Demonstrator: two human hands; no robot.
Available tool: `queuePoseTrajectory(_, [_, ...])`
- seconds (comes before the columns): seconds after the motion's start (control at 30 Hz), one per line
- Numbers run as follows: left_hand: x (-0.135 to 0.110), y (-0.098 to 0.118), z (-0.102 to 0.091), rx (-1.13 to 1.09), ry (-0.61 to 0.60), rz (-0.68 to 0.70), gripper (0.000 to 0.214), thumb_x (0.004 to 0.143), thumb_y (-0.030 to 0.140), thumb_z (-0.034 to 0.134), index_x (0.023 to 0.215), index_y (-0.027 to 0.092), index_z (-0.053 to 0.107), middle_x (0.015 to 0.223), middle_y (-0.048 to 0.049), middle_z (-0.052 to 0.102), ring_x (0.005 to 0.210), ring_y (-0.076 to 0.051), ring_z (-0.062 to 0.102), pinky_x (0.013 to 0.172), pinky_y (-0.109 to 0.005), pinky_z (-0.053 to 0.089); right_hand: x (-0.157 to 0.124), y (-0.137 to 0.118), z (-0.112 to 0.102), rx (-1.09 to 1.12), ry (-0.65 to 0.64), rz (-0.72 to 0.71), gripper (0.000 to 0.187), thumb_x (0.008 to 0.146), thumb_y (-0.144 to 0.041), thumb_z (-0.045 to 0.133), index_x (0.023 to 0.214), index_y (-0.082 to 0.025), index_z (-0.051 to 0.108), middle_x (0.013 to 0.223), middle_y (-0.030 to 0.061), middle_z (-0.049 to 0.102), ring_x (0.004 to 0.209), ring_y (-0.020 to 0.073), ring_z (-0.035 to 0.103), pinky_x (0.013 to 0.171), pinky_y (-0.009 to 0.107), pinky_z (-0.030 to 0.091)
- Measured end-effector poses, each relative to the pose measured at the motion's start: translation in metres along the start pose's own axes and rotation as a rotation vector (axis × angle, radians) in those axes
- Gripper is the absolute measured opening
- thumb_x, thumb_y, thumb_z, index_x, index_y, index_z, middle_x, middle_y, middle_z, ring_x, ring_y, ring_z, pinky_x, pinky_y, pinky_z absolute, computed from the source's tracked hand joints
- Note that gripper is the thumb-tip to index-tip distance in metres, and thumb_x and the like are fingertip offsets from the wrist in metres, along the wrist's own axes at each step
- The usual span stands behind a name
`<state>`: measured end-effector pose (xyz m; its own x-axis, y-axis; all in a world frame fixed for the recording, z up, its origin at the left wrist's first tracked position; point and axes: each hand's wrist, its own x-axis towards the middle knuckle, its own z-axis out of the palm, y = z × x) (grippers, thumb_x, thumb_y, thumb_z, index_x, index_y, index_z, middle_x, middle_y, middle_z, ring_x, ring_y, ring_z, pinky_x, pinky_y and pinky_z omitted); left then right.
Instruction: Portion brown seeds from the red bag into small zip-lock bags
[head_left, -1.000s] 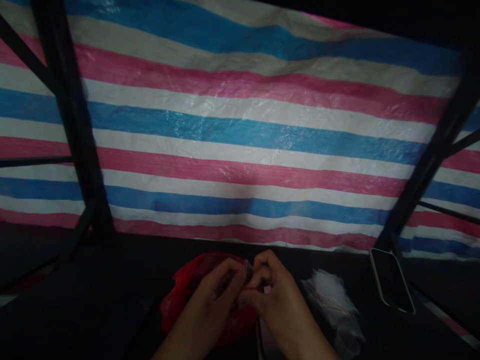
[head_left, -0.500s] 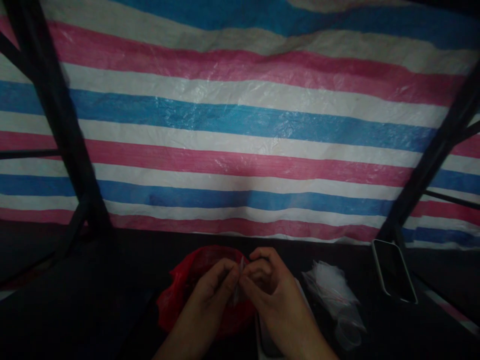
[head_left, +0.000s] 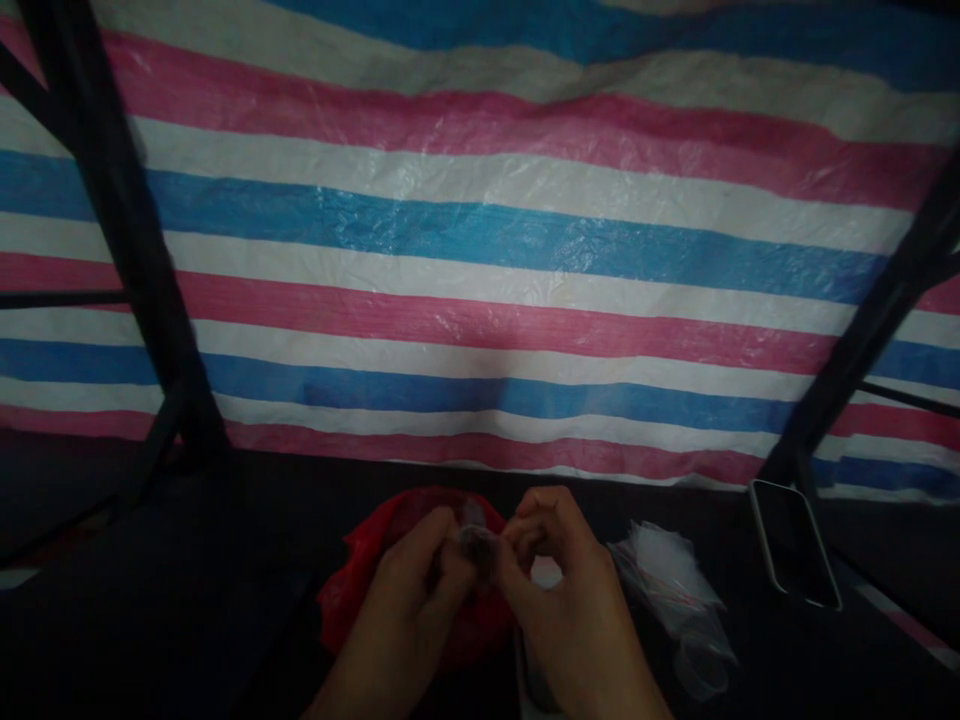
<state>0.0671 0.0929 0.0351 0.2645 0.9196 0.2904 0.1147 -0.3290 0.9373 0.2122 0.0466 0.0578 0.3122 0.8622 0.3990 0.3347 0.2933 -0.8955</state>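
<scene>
My left hand (head_left: 420,590) and my right hand (head_left: 559,590) meet low in the middle of the view, fingers pinched together on a small clear plastic piece (head_left: 474,535) held between them. What the piece is cannot be made out in the dim light. Both hands hover over a red plastic bag (head_left: 360,580) that lies on the dark surface (head_left: 150,620) under them.
A heap of small clear plastic bags (head_left: 667,585) lies right of my hands. A dark phone (head_left: 795,545) leans at the far right. A red, white and blue striped tarp (head_left: 480,250) fills the back, crossed by black frame bars (head_left: 135,250) on both sides.
The view has tilted slightly. My fingers have shifted on the small clear piece, which now sits flatter between the two hands, and my right hand has moved a little right.
</scene>
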Motion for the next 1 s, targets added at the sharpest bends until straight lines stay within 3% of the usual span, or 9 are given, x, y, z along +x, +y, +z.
queuePoseTrajectory(0.07, [0.003,-0.001,-0.006,-0.078,0.108,-0.021,0.034,0.092,0.049,0.06,0.069,0.025,0.055,0.064,0.0058,0.053,0.058,-0.013,0.047,0.052,-0.022,0.04,0.002,0.0,-0.003,0.057,0.042,0.03,0.016,0.087,-0.037,0.067,0.096,-0.025,0.06,0.079,-0.0024,0.067,0.075,0.0163,0.067,0.069,0.027,0.053])
queuePoseTrajectory(0.13, [0.006,-0.002,-0.011,-0.17,0.167,-0.069,0.035,0.093,0.054,0.059,0.075,0.024,0.06,0.067,0.0054,0.056,0.06,-0.013,0.05,0.054,-0.022,0.042,0.002,0.003,-0.003,0.141,0.061,0.13,0.033,0.085,-0.052,0.071,0.101,-0.024,0.062,0.087,0.0007,0.07,0.08,0.0187,0.07,0.071,0.029,0.056])
queuePoseTrajectory(0.27, [0.008,0.003,-0.012,-0.279,0.11,-0.13,0.035,0.092,0.057,0.058,0.082,0.024,0.064,0.072,0.0041,0.062,0.063,-0.014,0.054,0.059,-0.024,0.047,-0.002,0.011,0.002,0.444,-0.119,0.488,0.07,0.073,-0.07,0.082,0.119,-0.021,0.062,0.097,0.0066,0.078,0.072,0.0205,0.074,0.063,0.031,0.058])
queuePoseTrajectory(0.37, [0.008,0.008,-0.01,-0.194,0.07,-0.134,0.033,0.084,0.056,0.06,0.075,0.024,0.061,0.068,0.0038,0.061,0.06,-0.014,0.054,0.055,-0.024,0.046,-0.001,0.016,0.006,0.669,-0.179,0.601,0.066,0.074,-0.062,0.089,0.117,-0.018,0.066,0.101,0.0086,0.081,0.078,0.0197,0.077,0.07,0.03,0.06])
queuePoseTrajectory(0.47, [0.011,0.005,-0.012,-0.104,0.087,-0.118,0.027,0.081,0.051,0.059,0.075,0.025,0.06,0.069,0.0029,0.063,0.063,-0.017,0.061,0.058,-0.026,0.05,0.006,0.019,0.009,0.683,-0.138,0.53,0.057,0.076,-0.046,0.092,0.118,-0.017,0.068,0.106,0.0078,0.081,0.087,0.0194,0.078,0.079,0.03,0.06])
queuePoseTrajectory(0.53, [0.013,0.0,-0.016,-0.07,0.193,-0.089,0.024,0.08,0.048,0.061,0.084,0.025,0.062,0.078,0.0011,0.069,0.073,-0.019,0.068,0.067,-0.029,0.055,0.014,0.022,0.012,0.602,-0.099,0.454,0.053,0.078,-0.042,0.089,0.121,-0.019,0.067,0.108,0.0071,0.082,0.091,0.0215,0.079,0.08,0.032,0.061])
queuePoseTrajectory(0.67, [0.019,-0.007,-0.024,-0.062,0.395,-0.123,0.039,0.081,0.056,0.061,0.104,0.025,0.065,0.102,-0.004,0.077,0.098,-0.025,0.075,0.085,-0.035,0.059,0.021,0.029,0.023,0.395,-0.065,0.244,0.038,0.079,-0.033,0.082,0.113,-0.022,0.068,0.096,0.0038,0.082,0.091,0.0245,0.079,0.082,0.035,0.06])
queuePoseTrajectory(0.83, [0.019,-0.004,-0.025,-0.062,0.33,-0.166,0.044,0.081,0.06,0.058,0.104,0.025,0.071,0.112,-0.0064,0.081,0.109,-0.028,0.076,0.093,-0.038,0.06,0.015,0.03,0.034,0.206,-0.151,0.102,0.027,0.084,-0.023,0.07,0.111,-0.025,0.072,0.103,0.0032,0.082,0.097,0.0241,0.079,0.087,0.036,0.061])
queuePoseTrajectory(1.0, [0.015,-0.006,-0.02,-0.053,0.166,-0.152,0.043,0.087,0.055,0.057,0.113,0.024,0.071,0.118,-0.0069,0.081,0.116,-0.029,0.075,0.103,-0.04,0.057,0.015,0.025,0.034,0.187,-0.169,0.121,0.038,0.082,-0.016,0.069,0.119,-0.026,0.071,0.103,0.0021,0.081,0.099,0.0231,0.079,0.091,0.037,0.062])
